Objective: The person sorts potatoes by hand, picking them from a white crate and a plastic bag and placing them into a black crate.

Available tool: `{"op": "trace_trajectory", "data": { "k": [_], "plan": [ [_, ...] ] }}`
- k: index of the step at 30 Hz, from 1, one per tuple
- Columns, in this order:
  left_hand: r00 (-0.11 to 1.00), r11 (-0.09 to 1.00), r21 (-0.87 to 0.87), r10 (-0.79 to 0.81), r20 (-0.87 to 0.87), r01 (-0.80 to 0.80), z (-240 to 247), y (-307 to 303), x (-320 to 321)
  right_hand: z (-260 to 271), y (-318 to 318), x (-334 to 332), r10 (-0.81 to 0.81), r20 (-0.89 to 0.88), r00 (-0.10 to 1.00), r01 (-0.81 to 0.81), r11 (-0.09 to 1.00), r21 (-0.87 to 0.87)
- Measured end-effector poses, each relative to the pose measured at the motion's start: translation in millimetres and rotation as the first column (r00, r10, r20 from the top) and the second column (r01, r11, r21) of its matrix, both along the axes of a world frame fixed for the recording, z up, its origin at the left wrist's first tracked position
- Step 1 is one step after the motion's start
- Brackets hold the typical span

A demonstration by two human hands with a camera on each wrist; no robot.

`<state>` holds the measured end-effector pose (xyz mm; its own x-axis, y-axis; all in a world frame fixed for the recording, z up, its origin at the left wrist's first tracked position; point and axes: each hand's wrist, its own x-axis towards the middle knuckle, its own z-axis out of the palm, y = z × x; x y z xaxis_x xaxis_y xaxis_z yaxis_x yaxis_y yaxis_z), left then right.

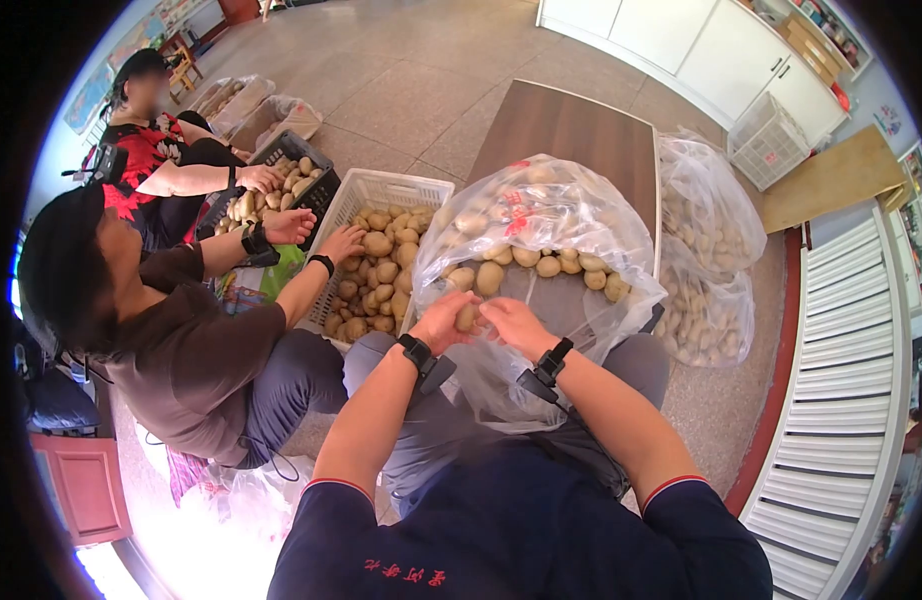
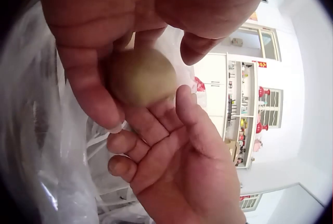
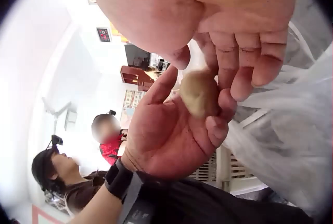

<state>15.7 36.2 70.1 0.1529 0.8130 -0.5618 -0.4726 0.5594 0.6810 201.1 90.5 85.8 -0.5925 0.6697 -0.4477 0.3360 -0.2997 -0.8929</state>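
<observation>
Between my two hands, low in front of my body, is a potato [image 1: 467, 318]. My left hand [image 1: 446, 322] holds it, palm up, with the fingertips curled round its edge, and the potato [image 3: 200, 94] shows plainly in the right wrist view. My right hand [image 1: 516, 328] faces it with extended fingers right at the potato's side; this hand [image 2: 184, 166] appears below the blurred potato [image 2: 141, 77] in the left wrist view. Just beyond both hands, a clear plastic bag [image 1: 571, 185] lies with its mouth toward me and several potatoes [image 1: 548, 266] inside.
A white crate [image 1: 406, 183] of potatoes stands to the left, where another person [image 1: 181, 350] reaches in. Farther left, a second person [image 1: 166, 150] handles potatoes in a black crate [image 1: 326, 190]. Bagged potatoes [image 1: 706, 300] sit right of the brown tabletop [image 1: 581, 130].
</observation>
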Motion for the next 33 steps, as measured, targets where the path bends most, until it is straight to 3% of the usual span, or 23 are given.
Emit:
{"op": "trace_trajectory", "data": {
  "k": [4,5,6,8,13,16,20,22,25,33],
  "plan": [
    [0.999,0.999,0.023,0.033,-0.016,-0.033,-11.7,2.3,-5.0,-22.7,22.9,17.0,-0.042,0.048,0.998,0.032,0.982,0.188],
    [0.998,0.998,0.012,0.054,-0.021,-0.054,-11.2,2.5,-5.0,-29.3,32.5,27.7,-0.106,0.159,0.982,0.024,0.893,0.450],
    [0.998,0.998,0.012,0.056,-0.020,-0.055,-10.9,2.9,-5.0,-36.2,42.2,38.5,-0.196,0.245,0.950,-0.021,0.738,0.674],
    [0.997,0.998,0.017,0.068,-0.032,-0.067,-10.8,2.8,-4.7,-47.1,57.7,57.4,-0.467,0.281,0.838,0.061,0.592,0.804],
    [0.995,0.998,0.006,0.069,-0.066,-0.068,-10.7,3.7,-5.2,-12.5,88.2,85.9,-0.646,0.356,0.675,0.026,0.503,0.864],
    [0.994,0.998,0.000,0.065,-0.088,-0.065,-9.1,4.4,-5.8,-16.1,107.1,95.1,-0.671,0.350,0.654,-0.052,0.422,0.905],
    [0.993,0.998,0.001,0.067,-0.093,-0.067,-11.2,4.3,-7.4,-21.9,131.7,103.7,-0.587,0.396,0.706,-0.047,0.520,0.853],
    [0.993,0.997,-0.001,0.075,-0.093,-0.075,-13.2,4.6,-7.8,-24.5,140.1,104.6,-0.483,0.455,0.748,-0.055,0.638,0.768],
    [0.992,0.996,-0.006,0.084,-0.091,-0.085,-13.6,5.1,-7.3,-23.1,142.8,101.2,-0.421,0.539,0.730,-0.072,0.736,0.673],
    [0.990,0.995,-0.014,0.093,-0.106,-0.095,-9.3,6.6,-6.4,-17.3,104.1,81.3,-0.490,0.501,0.714,-0.167,0.576,0.801]
  ]
}}
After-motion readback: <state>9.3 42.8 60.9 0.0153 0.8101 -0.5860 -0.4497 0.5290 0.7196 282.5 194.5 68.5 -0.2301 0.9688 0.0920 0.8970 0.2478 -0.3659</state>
